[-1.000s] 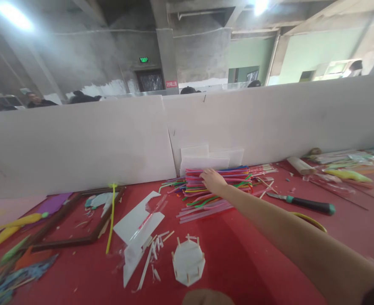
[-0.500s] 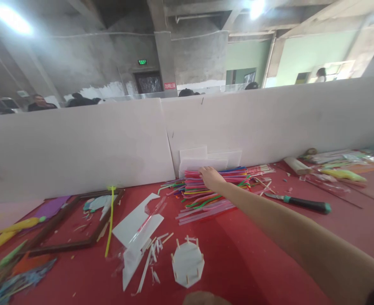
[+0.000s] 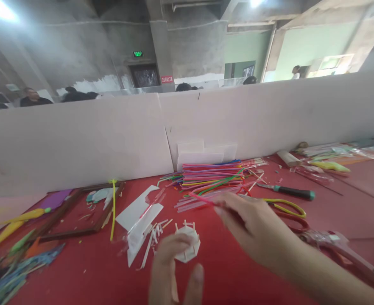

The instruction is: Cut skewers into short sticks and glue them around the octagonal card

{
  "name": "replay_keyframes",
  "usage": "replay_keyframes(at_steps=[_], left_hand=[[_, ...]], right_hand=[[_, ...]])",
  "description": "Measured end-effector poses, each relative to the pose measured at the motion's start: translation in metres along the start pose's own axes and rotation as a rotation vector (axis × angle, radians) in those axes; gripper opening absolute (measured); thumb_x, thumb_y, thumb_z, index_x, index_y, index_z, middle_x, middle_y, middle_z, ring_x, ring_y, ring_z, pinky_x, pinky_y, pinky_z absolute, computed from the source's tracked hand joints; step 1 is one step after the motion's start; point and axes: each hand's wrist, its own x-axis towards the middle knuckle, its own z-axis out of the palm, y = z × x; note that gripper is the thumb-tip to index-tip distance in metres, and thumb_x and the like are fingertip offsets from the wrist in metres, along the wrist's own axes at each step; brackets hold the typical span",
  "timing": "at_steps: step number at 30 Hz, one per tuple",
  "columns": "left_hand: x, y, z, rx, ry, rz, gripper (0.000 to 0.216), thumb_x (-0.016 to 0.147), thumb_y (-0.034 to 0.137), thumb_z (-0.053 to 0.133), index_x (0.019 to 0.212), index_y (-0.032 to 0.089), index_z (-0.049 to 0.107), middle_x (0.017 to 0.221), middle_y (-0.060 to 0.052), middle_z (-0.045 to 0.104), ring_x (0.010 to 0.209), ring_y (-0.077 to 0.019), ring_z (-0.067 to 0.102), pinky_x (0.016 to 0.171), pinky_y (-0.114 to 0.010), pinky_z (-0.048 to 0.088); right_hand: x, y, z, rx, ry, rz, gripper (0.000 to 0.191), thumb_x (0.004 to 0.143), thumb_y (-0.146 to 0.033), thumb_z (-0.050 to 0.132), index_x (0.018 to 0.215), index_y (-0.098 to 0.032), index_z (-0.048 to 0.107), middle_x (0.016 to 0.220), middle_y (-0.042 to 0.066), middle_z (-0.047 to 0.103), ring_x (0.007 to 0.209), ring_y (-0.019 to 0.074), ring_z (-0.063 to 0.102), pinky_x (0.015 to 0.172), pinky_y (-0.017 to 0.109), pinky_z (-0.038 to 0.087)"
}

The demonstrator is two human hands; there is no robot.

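Note:
My right hand (image 3: 253, 226) is drawn back over the red table (image 3: 79, 271), its fingers pinched on a thin pink straw (image 3: 202, 200) that sticks out to the left. Behind it, against the white partition, lies the pile of coloured straws (image 3: 212, 176). My left hand (image 3: 174, 273) rises from the bottom edge with fingers apart, blurred, right in front of a small white octagonal foam model (image 3: 190, 248) with short sticks standing on its rim. I cannot tell whether the fingers touch the model.
A green-and-black handled knife (image 3: 290, 192) and yellow-handled scissors (image 3: 285, 206) lie right of the straws. White foam offcuts (image 3: 139, 214), a yellow-green straw (image 3: 113, 209) and a brown frame (image 3: 72, 224) lie left. The white partition (image 3: 79, 140) closes the back; people sit beyond it.
My right hand has pulled back from the straw pile toward me with a pink straw in its fingers. My left hand has come up into view near the white model.

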Motion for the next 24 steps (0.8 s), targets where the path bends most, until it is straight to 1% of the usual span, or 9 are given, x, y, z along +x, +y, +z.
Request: replay_keyframes(at_steps=[1,2,6,8,11,14,18,20,24], left_hand=[[0.005,0.002,-0.002,-0.018,0.124,-0.046,0.025,0.094,0.027,0.054,0.118,0.028,0.05,0.121,-0.007,0.055,0.112,-0.0202,0.056,0.095,-0.036,0.049],[0.009,0.002,-0.005,-0.01,0.168,-0.108,0.031,0.093,0.031,0.055,0.122,0.028,0.047,0.128,-0.008,0.052,0.117,-0.0221,0.054,0.098,-0.038,0.047],[0.014,-0.018,-0.013,0.268,-0.019,-0.298,0.072,0.073,0.041,0.075,0.131,0.024,0.037,0.141,-0.013,0.038,0.134,-0.0354,0.037,0.107,-0.058,0.034],[0.008,-0.036,-0.012,0.349,-0.075,-0.353,0.091,0.061,0.043,0.082,0.134,0.02,0.033,0.142,-0.018,0.034,0.136,-0.0429,0.031,0.109,-0.065,0.026],[-0.001,-0.061,-0.007,0.352,-0.089,-0.369,0.098,0.052,0.036,0.087,0.133,0.02,0.033,0.139,-0.019,0.038,0.134,-0.0478,0.032,0.107,-0.066,0.024],[-0.002,-0.076,-0.003,0.352,-0.102,-0.357,0.099,0.051,0.026,0.088,0.132,0.022,0.031,0.132,-0.017,0.047,0.129,-0.0453,0.042,0.107,-0.064,0.026],[0.003,-0.084,-0.004,0.353,-0.154,-0.357,0.096,0.061,0.024,0.082,0.136,0.021,0.021,0.121,-0.015,0.057,0.119,-0.0375,0.055,0.102,-0.06,0.035],[0.004,-0.084,-0.006,0.356,-0.182,-0.363,0.097,0.063,0.025,0.081,0.136,0.02,0.017,0.12,-0.016,0.057,0.112,-0.0347,0.059,0.097,-0.056,0.041],[-0.001,-0.074,-0.005,0.233,-0.207,-0.337,0.093,0.07,0.026,0.078,0.137,0.024,0.013,0.13,-0.017,0.051,0.117,-0.0309,0.056,0.096,-0.05,0.044]], right_hand=[[-0.017,0.005,0.005,0.028,-0.07,0.073,0.018,0.094,-0.023,0.039,0.084,-0.022,0.054,0.061,-0.002,0.058,0.051,0.0114,0.048,0.05,0.023,0.031],[-0.031,0.012,0.013,0.074,-0.155,0.142,0.018,0.093,-0.022,0.039,0.08,-0.022,0.052,0.059,-0.003,0.057,0.05,0.0111,0.047,0.049,0.023,0.031],[-0.061,0.05,0.053,0.521,-0.42,0.463,0.009,0.086,-0.026,0.045,0.079,-0.022,0.047,0.058,-0.005,0.058,0.046,0.0098,0.052,0.045,0.02,0.036],[-0.064,0.066,0.072,0.755,-0.401,0.633,0.016,0.08,-0.035,0.053,0.077,-0.022,0.046,0.06,-0.005,0.059,0.044,0.0102,0.055,0.042,0.021,0.039],[-0.063,0.079,0.089,0.957,-0.253,0.715,0.03,0.071,-0.045,0.063,0.068,-0.02,0.048,0.059,-0.004,0.058,0.044,0.0093,0.053,0.04,0.021,0.042],[-0.061,0.084,0.092,1.045,-0.145,0.667,0.036,0.07,-0.05,0.069,0.064,-0.018,0.053,0.055,-0.005,0.055,0.043,0.0075,0.05,0.04,0.02,0.042],[-0.066,0.089,0.087,1.128,-0.104,0.638,0.038,0.071,-0.05,0.073,0.069,-0.017,0.056,0.059,-0.005,0.056,0.043,0.006,0.048,0.039,0.02,0.041],[-0.069,0.092,0.086,1.175,-0.1,0.652,0.036,0.071,-0.049,0.074,0.076,-0.017,0.057,0.061,-0.005,0.058,0.043,0.0064,0.048,0.039,0.019,0.04],[-0.074,0.093,0.086,1.218,-0.107,0.68,0.035,0.074,-0.047,0.073,0.082,-0.019,0.054,0.063,-0.004,0.061,0.044,0.0077,0.049,0.039,0.02,0.039]])
